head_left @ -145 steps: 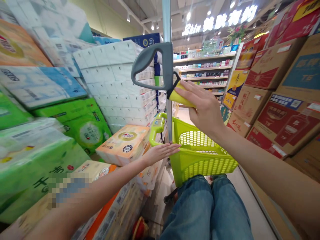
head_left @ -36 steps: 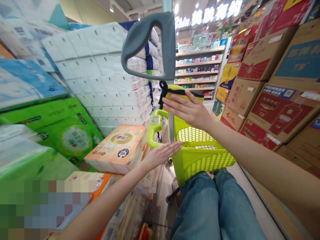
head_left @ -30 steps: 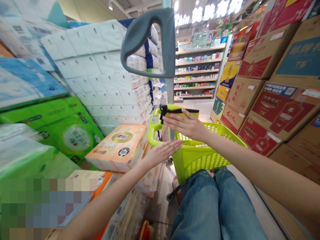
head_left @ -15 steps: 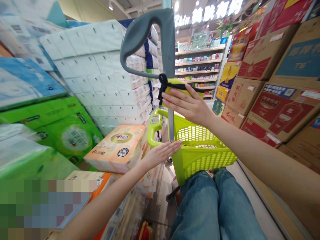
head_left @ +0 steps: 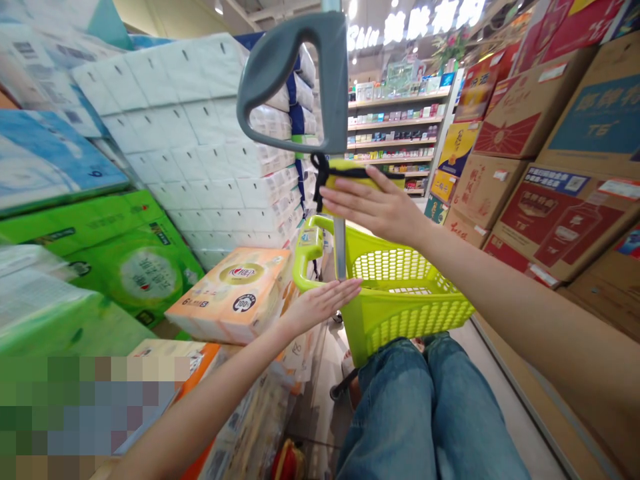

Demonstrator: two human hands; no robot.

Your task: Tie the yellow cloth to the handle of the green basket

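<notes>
Near the middle of the view is a lime-green shopping basket (head_left: 415, 313) with a slotted wall and a grey upright pole (head_left: 340, 247). At the pole's top sits a grey loop handle (head_left: 293, 87). Just under it is a yellow thing with black trim (head_left: 357, 168) and a black tie, partly hidden by my right hand (head_left: 377, 207). My right hand lies flat over this yellow thing, fingers stretched. Lower down, my left hand (head_left: 323, 303) is stretched out flat at the near rim of the basket, close to the pole's foot; whether it touches the rim I cannot tell.
White tissue packs (head_left: 200, 147) are stacked high on the left, with an orange tissue pack (head_left: 235, 287) and a green pack (head_left: 135, 267) nearer. Cartons (head_left: 560, 220) line the right side. Stocked shelves (head_left: 395, 130) stand behind. Jeans-clad legs (head_left: 400, 407) are below the basket.
The view has shifted very slightly. Both hands keep the same flat pose at the yellow thing and the basket rim.
</notes>
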